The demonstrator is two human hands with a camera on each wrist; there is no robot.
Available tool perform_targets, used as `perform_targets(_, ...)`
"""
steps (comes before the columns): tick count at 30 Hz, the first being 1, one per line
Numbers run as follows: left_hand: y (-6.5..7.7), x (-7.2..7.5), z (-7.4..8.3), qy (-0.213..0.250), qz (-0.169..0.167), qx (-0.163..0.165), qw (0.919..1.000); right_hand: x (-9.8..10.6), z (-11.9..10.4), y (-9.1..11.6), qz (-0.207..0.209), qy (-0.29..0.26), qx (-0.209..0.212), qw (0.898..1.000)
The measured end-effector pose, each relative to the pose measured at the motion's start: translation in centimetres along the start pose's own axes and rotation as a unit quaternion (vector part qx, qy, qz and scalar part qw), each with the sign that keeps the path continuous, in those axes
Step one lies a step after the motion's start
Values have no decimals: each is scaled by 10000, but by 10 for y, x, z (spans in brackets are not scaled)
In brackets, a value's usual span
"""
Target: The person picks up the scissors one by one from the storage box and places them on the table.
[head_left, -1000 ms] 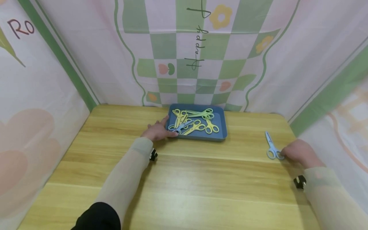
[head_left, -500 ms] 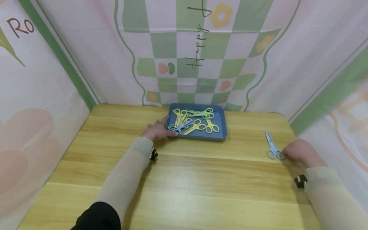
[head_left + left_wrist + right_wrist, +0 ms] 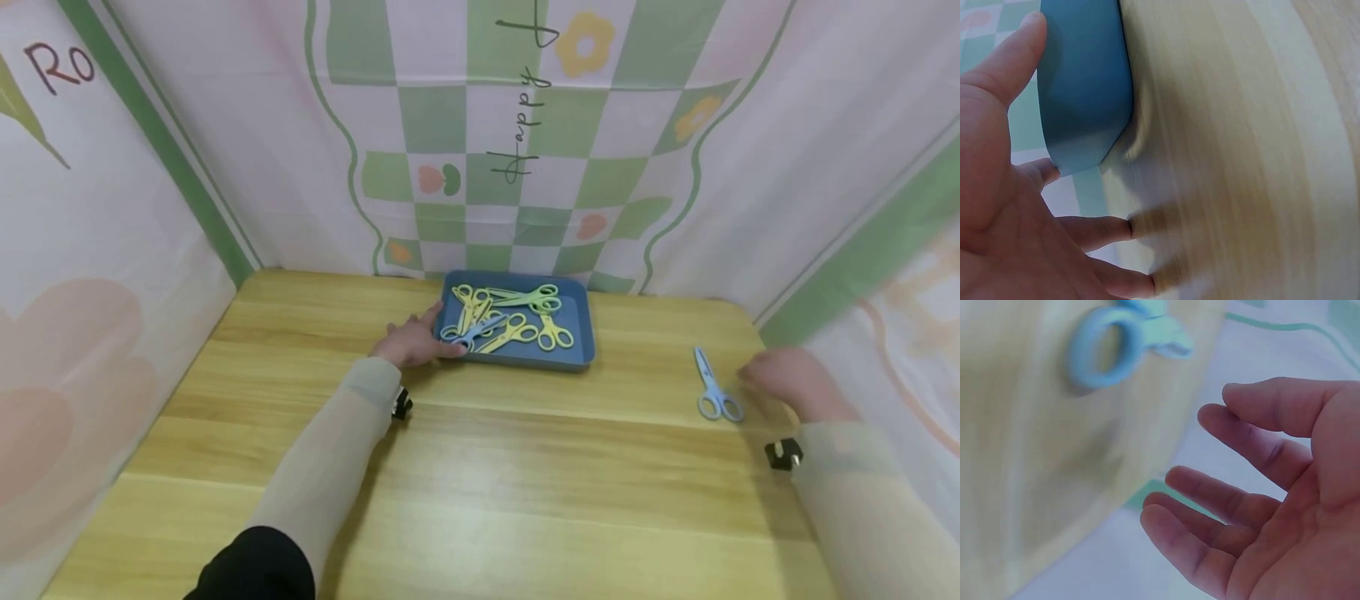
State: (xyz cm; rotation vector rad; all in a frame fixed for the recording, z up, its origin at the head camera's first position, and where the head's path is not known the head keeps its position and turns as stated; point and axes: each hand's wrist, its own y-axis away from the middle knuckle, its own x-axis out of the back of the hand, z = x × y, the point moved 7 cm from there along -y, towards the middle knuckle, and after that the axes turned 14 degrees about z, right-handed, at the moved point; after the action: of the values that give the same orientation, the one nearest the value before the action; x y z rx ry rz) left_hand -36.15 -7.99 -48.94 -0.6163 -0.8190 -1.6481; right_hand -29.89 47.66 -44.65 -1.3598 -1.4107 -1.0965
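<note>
With a spread left grip (image 3: 412,343), touching the blue tray (image 3: 576,315); farther right, near the loose blue scissors (image 3: 711,388), holding nothing in the right grip (image 3: 798,382).
At left, resting thumb and forefinger against the tray's left end, not clasping; judging by looks, rigid and smooth, apt to slide, so best braced at that end. Inside, heaped mostly toward the left and middle, the piled scissors (image 3: 511,334): probably light but prone to snagging, so best lifted singly by the handle loops. To the right, flat on the desk (image 3: 487,483), well apart from the tray, blades pointing far: likely light, stiff and slick, perhaps plastic; best pinched at the right loop, clear of the blade tips. At far right, released, fingers loosely bent, just beside those scissors.
</note>
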Motion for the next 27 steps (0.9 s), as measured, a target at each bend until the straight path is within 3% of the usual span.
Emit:
perform_targets(6, 1, 0, 0, -13, 32, -2, 10000, 20, -32, -15, 164, -136, 61, 9998)
perform_targets(14, 0, -1, -1, 41, 33, 35, 10000, 37, -93, -29, 355, -328, 40, 9988)
perform_targets(27, -2, -2, -3, 108, 32, 128, 9999, 43, -173, -74, 922, -378, 488, 9938)
